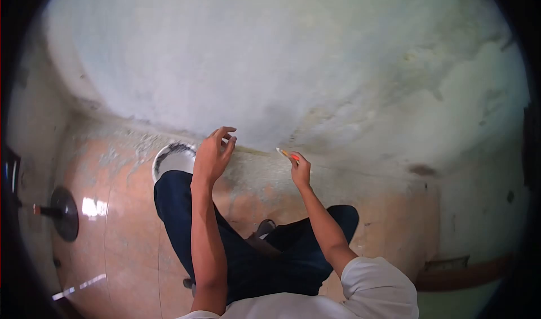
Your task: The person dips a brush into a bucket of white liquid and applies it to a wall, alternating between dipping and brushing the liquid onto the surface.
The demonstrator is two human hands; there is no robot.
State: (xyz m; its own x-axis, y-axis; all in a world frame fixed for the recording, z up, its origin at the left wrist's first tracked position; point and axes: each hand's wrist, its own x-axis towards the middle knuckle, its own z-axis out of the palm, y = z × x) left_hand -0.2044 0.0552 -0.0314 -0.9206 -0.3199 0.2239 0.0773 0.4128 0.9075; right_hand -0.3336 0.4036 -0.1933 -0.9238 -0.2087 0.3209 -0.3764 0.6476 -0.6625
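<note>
My right hand (pixel 301 168) pinches a slim orange-and-yellow tool with a white tip (pixel 285 153); it is too small to tell its exact kind. Its tip points left, close to the foot of the stained, whitish wall (pixel 242 65). My left hand (pixel 212 154) is raised near the same wall, fingers loosely bent and apart, with nothing visible in it. Beside and below that hand stands a white bowl-like basin with a dark patterned rim (pixel 159 162), partly hidden by my knee.
Pale debris (pixel 135 144) lies on the tiled floor (pixel 132 223) along the wall. A round black base with a post (pixel 66 213) stands at the left. A reddish-brown object (pixel 468 277) is at the lower right. My bent legs (pixel 248 262) are below my arms.
</note>
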